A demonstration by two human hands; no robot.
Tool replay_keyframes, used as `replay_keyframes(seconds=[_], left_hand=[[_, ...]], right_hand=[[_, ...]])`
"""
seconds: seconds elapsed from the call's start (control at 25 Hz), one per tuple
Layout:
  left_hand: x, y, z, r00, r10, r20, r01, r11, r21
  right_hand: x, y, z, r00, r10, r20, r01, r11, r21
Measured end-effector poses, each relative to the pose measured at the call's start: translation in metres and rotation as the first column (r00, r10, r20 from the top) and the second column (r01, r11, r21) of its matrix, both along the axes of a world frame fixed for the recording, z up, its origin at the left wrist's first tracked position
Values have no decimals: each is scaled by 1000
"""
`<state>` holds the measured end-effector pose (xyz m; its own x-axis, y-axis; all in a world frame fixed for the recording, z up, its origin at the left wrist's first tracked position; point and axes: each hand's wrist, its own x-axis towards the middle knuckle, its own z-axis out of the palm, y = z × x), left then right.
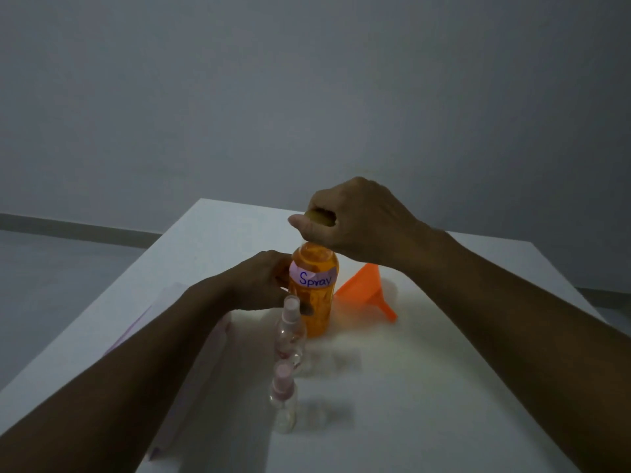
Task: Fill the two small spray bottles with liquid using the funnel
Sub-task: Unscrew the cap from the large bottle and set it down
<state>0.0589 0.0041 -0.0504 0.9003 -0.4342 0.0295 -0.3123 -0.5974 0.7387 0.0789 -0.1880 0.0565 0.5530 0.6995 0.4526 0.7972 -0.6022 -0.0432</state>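
Note:
An orange bottle with a pink label reading "Spray" stands upright on the white table. My left hand grips its side. My right hand is closed over its yellow cap at the top. Two small clear spray bottles with pink tops stand in front of it: one touching the big bottle's front, the other nearer to me. An orange funnel lies on its side just right of the big bottle, spout pointing right.
A pale sheet of paper lies on the table's left part, under my left forearm. The table's left edge drops to a grey floor. A plain grey wall rises behind.

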Motion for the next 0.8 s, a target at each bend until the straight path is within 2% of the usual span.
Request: replay_keyframes(seconds=[0.12, 0.24, 0.36, 0.52, 0.64, 0.68, 0.8], left_hand=[[1, 1, -2, 1000, -20, -7, 19, 1000, -21], [0, 2, -4, 1000, -4, -18, 4, 999, -40], [1, 1, -4, 1000, 4, -24, -5, 998, -60], [2, 1, -7, 999, 29, -30, -31, 997, -69], [3, 0, -7, 999, 31, -24, -32, 998, -50], [2, 0, -6, 999, 35, -26, -36, 999, -41], [1, -1, -6, 999, 40, -25, -40, 999, -17]], right_hand=[[3, -2, 7, 995, 78, -66, -80, 997, -18], [3, -7, 18, 979, 132, -153, -155, 976, -154], [6, -12, 30, 960, 124, -250, -188, 951, -247], [5, -12, 42, 922, 119, -369, -227, 937, -264], [-4, -6, 47, 888, 33, -459, -152, 963, -224], [-6, -3, 46, 899, -39, -437, -78, 966, -247], [-5, 9, 40, 945, -217, -243, 143, 946, -290]])
